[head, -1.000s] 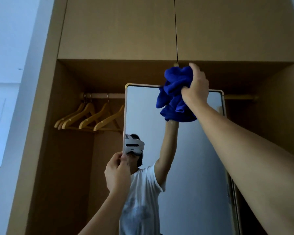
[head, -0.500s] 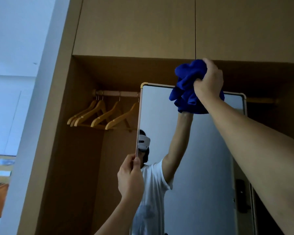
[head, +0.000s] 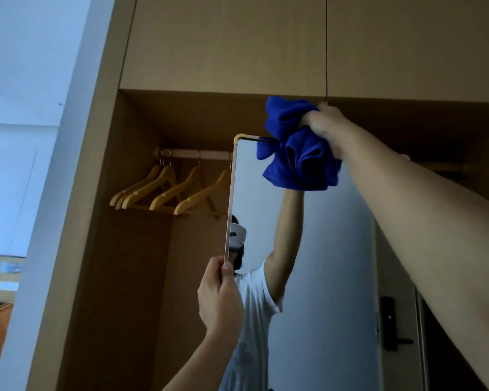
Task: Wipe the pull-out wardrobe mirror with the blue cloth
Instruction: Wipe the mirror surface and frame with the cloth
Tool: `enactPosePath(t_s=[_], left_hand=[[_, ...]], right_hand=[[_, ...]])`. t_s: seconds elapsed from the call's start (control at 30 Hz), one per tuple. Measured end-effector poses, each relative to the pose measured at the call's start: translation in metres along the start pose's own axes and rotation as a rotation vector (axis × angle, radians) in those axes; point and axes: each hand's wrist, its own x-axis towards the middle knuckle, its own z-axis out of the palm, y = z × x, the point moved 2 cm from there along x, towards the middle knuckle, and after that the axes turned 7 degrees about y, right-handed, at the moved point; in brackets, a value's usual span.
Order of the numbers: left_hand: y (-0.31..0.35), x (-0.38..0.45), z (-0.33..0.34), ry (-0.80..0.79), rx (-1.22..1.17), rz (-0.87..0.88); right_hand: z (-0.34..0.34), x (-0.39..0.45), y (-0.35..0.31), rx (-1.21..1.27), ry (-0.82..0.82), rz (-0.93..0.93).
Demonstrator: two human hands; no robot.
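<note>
The tall pull-out mirror [head: 331,249] with a thin gold frame stands out of the wooden wardrobe and reflects a person in a white shirt. My right hand [head: 326,128] is raised high and grips the bunched blue cloth [head: 297,153] against the mirror's top edge, near its upper left corner. My left hand [head: 219,294] pinches the mirror's left frame edge lower down, thumb and fingers on either side. The cloth hides part of the top frame.
Several wooden hangers [head: 167,190] hang on a rail [head: 192,153] inside the open wardrobe [head: 141,277] left of the mirror. Closed upper cabinet doors [head: 223,43] sit above. A white wall [head: 26,136] lies at left.
The view has shifted so the mirror sits further right. My right hand keeps the cloth at the mirror's top, now closer to its left corner. My left hand still holds the frame edge.
</note>
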Motion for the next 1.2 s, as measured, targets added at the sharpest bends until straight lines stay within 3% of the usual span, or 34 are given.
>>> enactPosePath(t_s=[0.1, 0.23, 0.33, 0.43, 0.67, 0.87, 1.0, 1.2], left_hand=[[0.003, 0.001, -0.002, -0.016, -0.003, 0.008], [0.004, -0.001, -0.005, -0.009, 0.024, 0.026], [0.002, 0.000, -0.004, -0.019, 0.017, 0.015], [0.002, 0.000, -0.003, -0.020, 0.022, 0.021], [0.002, -0.002, -0.003, 0.031, 0.089, 0.048], [-0.001, 0.000, 0.000, 0.048, 0.117, 0.078], [-0.002, 0.004, 0.001, 0.053, 0.079, 0.070], [0.000, 0.004, 0.002, 0.100, 0.125, 0.083]], right_hand=[[0.033, -0.003, -0.013, 0.025, -0.016, -0.064], [0.026, -0.001, -0.003, 0.119, 0.001, -0.213], [0.005, 0.006, 0.004, 0.477, 0.050, -0.239], [-0.015, 0.018, 0.005, 0.864, 0.169, -0.121], [0.014, -0.004, 0.007, 0.563, -0.008, -0.241], [-0.016, 0.014, 0.011, 1.093, 0.102, -0.064], [-0.043, 0.017, 0.018, 0.829, 0.249, -0.089], [-0.054, 0.009, 0.027, 0.096, 0.124, -0.085]])
